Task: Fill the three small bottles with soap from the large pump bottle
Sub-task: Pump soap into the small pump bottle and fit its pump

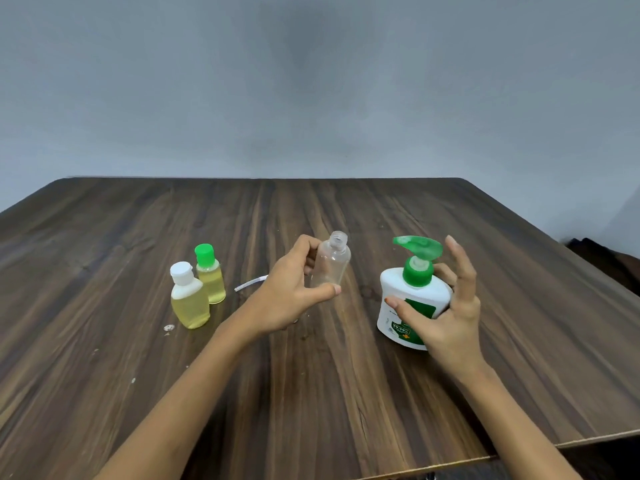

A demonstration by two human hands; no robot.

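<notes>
My left hand [294, 292] holds the empty clear plastic small bottle [330, 263] above the table, thumb under its base and fingers curled round its side; its long axis tilts slightly, the uncapped neck pointing up and away from me, toward the right. Just right of it stands the large white pump bottle with the green pump head [414, 292], upright, spout aimed left toward the clear bottle. My right hand [446, 310] is spread wide beside it, fingers straight, thumb across the label. Well to the left, two small bottles of yellow soap stand touching: one with a white cap [188, 297], one with a green cap [209, 275]. A thin white strip [249, 283] lies behind my left wrist. The dark wood-grain table [311, 393] meets a plain grey wall [311, 81].
</notes>
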